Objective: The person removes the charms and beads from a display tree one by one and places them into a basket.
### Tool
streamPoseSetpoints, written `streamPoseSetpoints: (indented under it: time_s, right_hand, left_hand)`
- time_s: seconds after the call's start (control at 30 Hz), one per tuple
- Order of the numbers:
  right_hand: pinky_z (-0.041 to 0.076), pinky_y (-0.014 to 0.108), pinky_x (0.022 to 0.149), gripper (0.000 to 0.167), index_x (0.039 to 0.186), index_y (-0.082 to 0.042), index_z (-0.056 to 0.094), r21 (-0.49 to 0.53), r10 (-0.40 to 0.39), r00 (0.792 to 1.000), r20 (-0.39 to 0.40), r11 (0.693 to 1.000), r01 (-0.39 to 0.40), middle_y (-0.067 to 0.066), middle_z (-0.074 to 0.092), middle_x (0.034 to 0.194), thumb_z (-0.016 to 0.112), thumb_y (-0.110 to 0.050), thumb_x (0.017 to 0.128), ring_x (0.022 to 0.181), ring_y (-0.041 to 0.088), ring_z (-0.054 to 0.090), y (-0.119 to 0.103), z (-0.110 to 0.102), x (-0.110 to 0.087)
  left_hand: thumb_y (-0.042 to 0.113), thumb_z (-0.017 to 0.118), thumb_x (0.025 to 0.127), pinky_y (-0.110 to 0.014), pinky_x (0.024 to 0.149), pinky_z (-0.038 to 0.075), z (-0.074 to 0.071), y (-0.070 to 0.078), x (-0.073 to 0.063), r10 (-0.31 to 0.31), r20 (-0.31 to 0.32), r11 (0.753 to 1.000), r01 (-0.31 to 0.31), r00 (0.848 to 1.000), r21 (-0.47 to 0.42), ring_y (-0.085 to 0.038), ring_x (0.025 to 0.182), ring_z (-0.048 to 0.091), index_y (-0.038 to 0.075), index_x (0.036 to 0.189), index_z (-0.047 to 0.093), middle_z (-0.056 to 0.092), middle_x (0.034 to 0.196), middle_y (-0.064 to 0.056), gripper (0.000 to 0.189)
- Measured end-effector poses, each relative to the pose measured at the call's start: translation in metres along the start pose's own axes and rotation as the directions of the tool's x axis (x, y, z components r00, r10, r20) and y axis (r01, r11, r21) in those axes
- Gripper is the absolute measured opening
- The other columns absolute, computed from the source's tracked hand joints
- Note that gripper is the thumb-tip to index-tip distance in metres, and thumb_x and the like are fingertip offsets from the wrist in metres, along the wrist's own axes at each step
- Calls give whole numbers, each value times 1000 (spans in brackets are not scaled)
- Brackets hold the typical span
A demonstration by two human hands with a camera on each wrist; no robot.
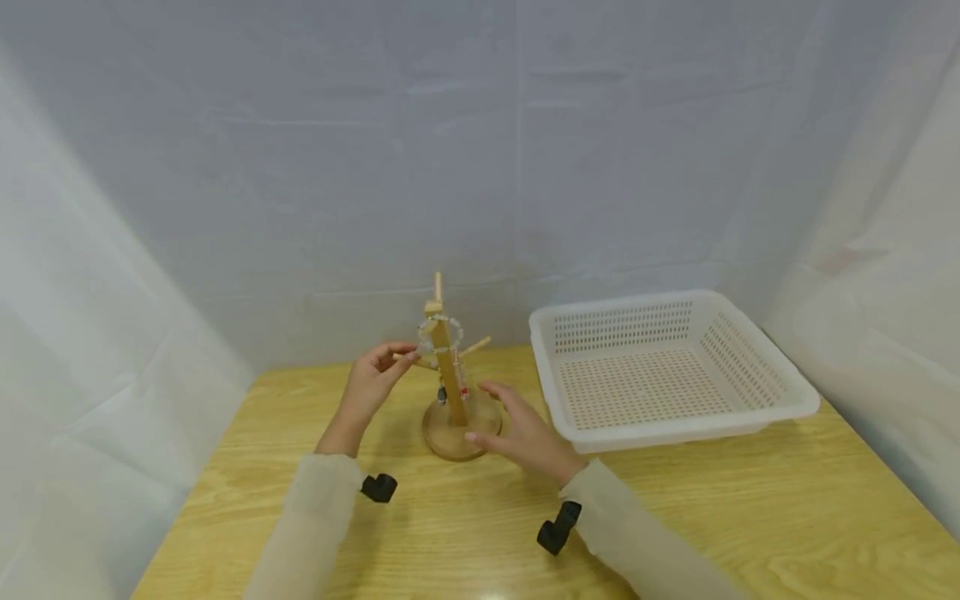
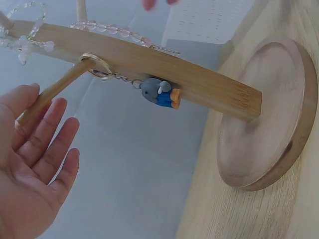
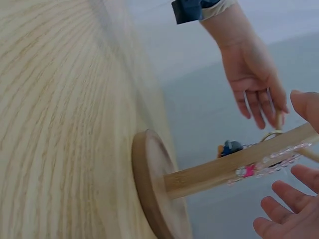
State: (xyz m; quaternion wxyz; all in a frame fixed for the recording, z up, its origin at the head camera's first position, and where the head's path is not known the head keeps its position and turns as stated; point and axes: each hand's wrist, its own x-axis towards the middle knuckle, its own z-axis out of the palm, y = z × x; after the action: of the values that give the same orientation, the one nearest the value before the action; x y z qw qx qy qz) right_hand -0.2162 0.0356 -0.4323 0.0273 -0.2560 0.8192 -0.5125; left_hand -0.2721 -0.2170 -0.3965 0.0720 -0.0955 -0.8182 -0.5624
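Note:
A wooden stand with side pegs [image 1: 452, 392] stands upright on its round base. My left hand [image 1: 369, 385] is at its left side, with thumb and forefinger pinching the end of a peg [image 2: 57, 89]. From that peg hangs a keychain [image 2: 158, 93] with a small grey animal figure in blue, its metal ring looped round the peg. A clear beaded bracelet [image 1: 459, 327] hangs near the top. A pink beaded strand [image 2: 112, 30] hangs on the far side, with a bright pink piece [image 3: 247, 171]. My right hand [image 1: 528, 437] is held beside the post, fingers spread, gripping nothing.
A white perforated plastic basket [image 1: 690, 432] sits on the wooden table [image 1: 450, 533] to the right of the stand. Pale sheeting [image 1: 480, 167] hangs behind the table and at both sides. Each wrist wears a black camera mount [image 1: 379, 487].

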Motion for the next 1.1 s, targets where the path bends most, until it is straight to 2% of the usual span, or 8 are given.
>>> streamPoseSetpoints:
  time_s: [0.13,0.27,0.43,0.5,0.63,0.83,0.97,1.1]
  right_hand:
    - [30,49,108,79,145,-11,33,39,40,999,-12,998,-40,6,36,147,69,-44,83,134,28,35,8,7,9]
    - [29,47,109,75,143,-9,35,90,53,998,-38,995,-50,9,39,145,72,-36,84,133,28,37,16,13,19]
    - [31,47,108,68,139,-3,41,201,85,993,-79,977,-68,14,44,141,73,-26,84,130,31,41,20,18,29]
    - [32,49,107,63,136,1,43,254,101,989,-105,964,-72,18,46,138,72,-21,85,128,33,43,19,20,32]
    - [36,50,104,52,128,9,48,334,100,979,-177,942,-35,25,52,129,70,-11,85,120,39,49,10,22,34]
    - [43,50,96,42,118,12,55,360,93,965,-247,933,2,28,58,118,71,-6,83,109,41,55,18,32,44]
    - [49,42,90,38,113,3,61,343,130,936,-326,939,-11,19,63,112,74,-14,82,102,32,60,25,41,53]
    - [50,37,88,32,106,-1,65,304,115,908,-402,953,14,13,66,105,76,-16,81,99,27,61,24,45,57]
  left_hand:
    - [31,63,91,-39,96,45,0,1,1,-32,-2,999,32,999,-33,-13,101,61,-2,116,62,63,112,-11,40]
    - [26,65,91,-41,93,46,1,1,2,-51,-20,996,49,998,-71,-8,92,61,-4,110,62,66,98,1,36]
    - [21,65,91,-28,89,47,1,0,2,-60,-31,991,56,998,-123,-6,87,62,-4,105,63,67,86,13,29]
    - [21,65,91,-26,88,47,2,0,2,-63,-32,989,58,998,-135,-7,88,62,-4,104,63,67,85,14,28]
    - [21,65,91,-33,94,45,3,-1,2,-79,-38,985,72,996,-160,-7,87,63,-4,104,64,68,84,12,28]
    - [20,65,90,-39,99,42,3,0,0,-75,-41,983,67,996,-172,-6,84,63,-3,102,64,67,82,13,27]
    - [21,65,90,-36,96,44,3,-1,0,-77,-47,984,68,996,-167,-7,83,63,-2,101,64,67,81,12,25]
    - [21,66,90,-32,93,45,4,0,0,-85,-57,984,75,995,-162,-7,81,63,-1,99,64,67,80,11,24]
